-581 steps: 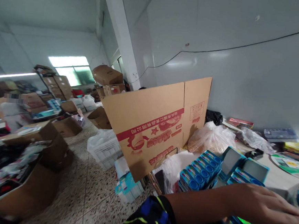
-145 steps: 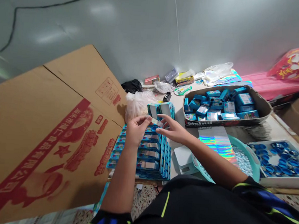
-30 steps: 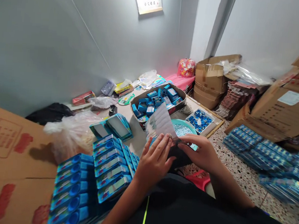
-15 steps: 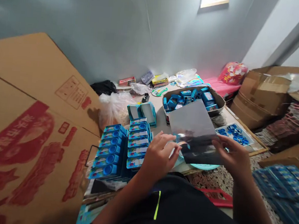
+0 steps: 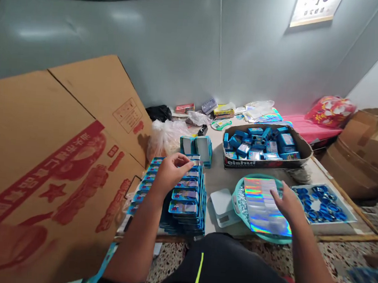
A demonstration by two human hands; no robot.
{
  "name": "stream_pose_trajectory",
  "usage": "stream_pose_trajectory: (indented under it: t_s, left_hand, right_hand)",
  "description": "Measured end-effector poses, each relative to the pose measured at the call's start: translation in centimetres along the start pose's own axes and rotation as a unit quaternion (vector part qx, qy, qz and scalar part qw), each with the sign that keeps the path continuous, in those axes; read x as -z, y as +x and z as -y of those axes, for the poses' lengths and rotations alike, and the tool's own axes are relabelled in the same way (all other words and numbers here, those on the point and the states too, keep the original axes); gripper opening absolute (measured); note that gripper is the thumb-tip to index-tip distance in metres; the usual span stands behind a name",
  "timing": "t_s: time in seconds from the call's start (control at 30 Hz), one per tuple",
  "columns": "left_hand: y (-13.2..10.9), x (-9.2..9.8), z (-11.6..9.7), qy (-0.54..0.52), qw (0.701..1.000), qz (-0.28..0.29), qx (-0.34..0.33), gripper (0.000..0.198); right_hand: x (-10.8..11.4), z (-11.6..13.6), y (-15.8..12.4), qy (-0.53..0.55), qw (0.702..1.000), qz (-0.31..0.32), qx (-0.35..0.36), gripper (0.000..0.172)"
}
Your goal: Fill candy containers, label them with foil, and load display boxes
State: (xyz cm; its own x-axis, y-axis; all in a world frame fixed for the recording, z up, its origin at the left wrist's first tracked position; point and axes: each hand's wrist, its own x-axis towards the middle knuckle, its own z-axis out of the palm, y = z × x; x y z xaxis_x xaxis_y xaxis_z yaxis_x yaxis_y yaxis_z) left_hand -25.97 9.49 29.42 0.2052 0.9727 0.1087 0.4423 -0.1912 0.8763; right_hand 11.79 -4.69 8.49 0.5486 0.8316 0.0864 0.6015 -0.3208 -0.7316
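Note:
My left hand [image 5: 170,170] hovers over stacked rows of blue packaged boxes [image 5: 183,193], fingers curled in a pinch near the top row; what it pinches, if anything, is too small to make out. My right hand [image 5: 287,203] lies with fingers spread on a shiny holographic sheet [image 5: 264,206] that rests across a teal basin [image 5: 238,204] holding small white pieces.
A big cardboard sheet with red print [image 5: 50,156] leans at the left. A cardboard tray of blue boxes [image 5: 262,145] stands behind the basin, a tray of blue rings [image 5: 323,202] at the right, a small white scale [image 5: 223,205] beside the basin. Brown cartons [image 5: 365,146] at far right.
The sheet, held up in both hands before, now lies on the teal basin under my right hand. My left hand has let go of it and moved left over the stacked blue boxes.

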Motion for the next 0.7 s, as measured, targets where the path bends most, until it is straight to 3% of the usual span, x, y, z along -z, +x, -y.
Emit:
stream_pose_trajectory:
  t_s: [0.07, 0.13, 0.2, 0.3, 0.43, 0.53, 0.63, 0.7]
  left_hand:
    - [0.6, -0.2, 0.1, 0.012, 1.0, 0.005, 0.017, 0.03]
    - [1.0, -0.4, 0.1, 0.014, 1.0, 0.006, 0.023, 0.028]
    - [1.4, -0.6, -0.1, 0.003, 1.0, 0.009, 0.03, 0.029]
    - [1.7, -0.5, -0.2, -0.026, 0.998, 0.031, 0.047, 0.04]
    - [2.1, 0.1, 0.0, -0.039, 0.994, 0.073, 0.065, 0.049]
    - [2.4, 0.3, 0.7, -0.025, 0.992, 0.09, 0.081, 0.046]
    - [2.6, 0.0, 1.6, 0.041, 0.994, 0.056, 0.081, 0.034]
    - [2.7, -0.3, 2.0, 0.091, 0.992, 0.017, 0.084, 0.03]
  right_hand:
    - [-0.8, 5.8, 0.6, 0.124, 0.988, 0.088, 0.037, 0.068]
    - [-1.8, 12.3, 0.7, 0.236, 0.945, 0.194, 0.12, 0.075]
    - [-3.0, 18.0, 0.7, 0.267, 0.902, 0.272, 0.203, 0.081]
    - [-5.5, 23.6, 0.8, 0.285, 0.894, 0.253, 0.234, 0.083]
    - [-8.6, 25.7, 1.6, 0.373, 0.87, 0.235, 0.22, 0.048]
    - [-10.0, 25.6, 1.8, 0.43, 0.849, 0.238, 0.193, 0.039]
    - [-10.9, 25.4, 1.7, 0.458, 0.844, 0.213, 0.181, 0.032]
    - [-11.4, 25.3, 1.6, 0.44, 0.856, 0.202, 0.181, 0.027]
